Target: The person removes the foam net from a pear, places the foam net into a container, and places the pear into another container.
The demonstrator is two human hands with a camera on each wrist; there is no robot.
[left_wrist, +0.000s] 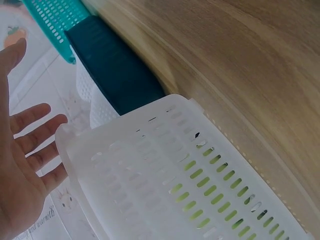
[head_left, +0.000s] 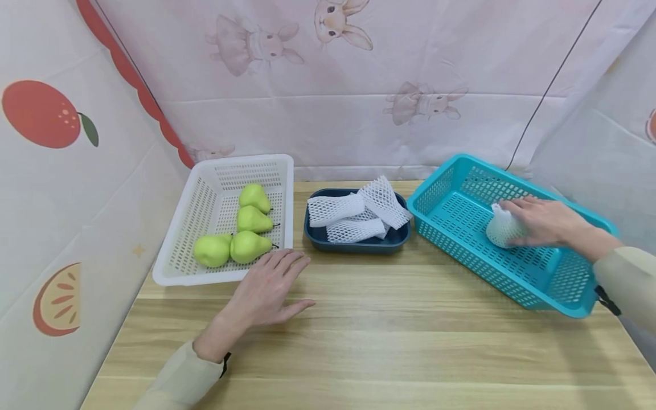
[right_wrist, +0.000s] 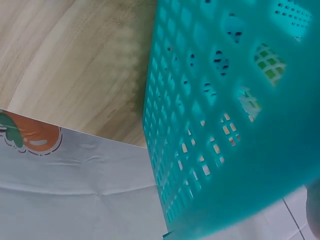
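Note:
In the head view my right hand (head_left: 545, 221) reaches into the turquoise basket (head_left: 574, 304). Its fingers and thumb grip the side of a pear in a white foam net (head_left: 504, 226), low over the basket floor. The right wrist view shows green through white mesh (right_wrist: 270, 64) behind the basket's side wall, which hides most of that hand. My left hand (head_left: 266, 289) holds nothing. Its fingers are extended at the front right corner of the white basket (head_left: 171, 273), thumb spread to the right. Several green pears (head_left: 251, 246) lie in that white basket.
Between the two baskets stands a dark blue tray (head_left: 353, 248) with several white foam nets (head_left: 335, 209) heaped in it. All the containers rest on a wooden table (head_left: 369, 341). A printed cloth (head_left: 348, 125) hangs behind the table, with more cloth at both sides.

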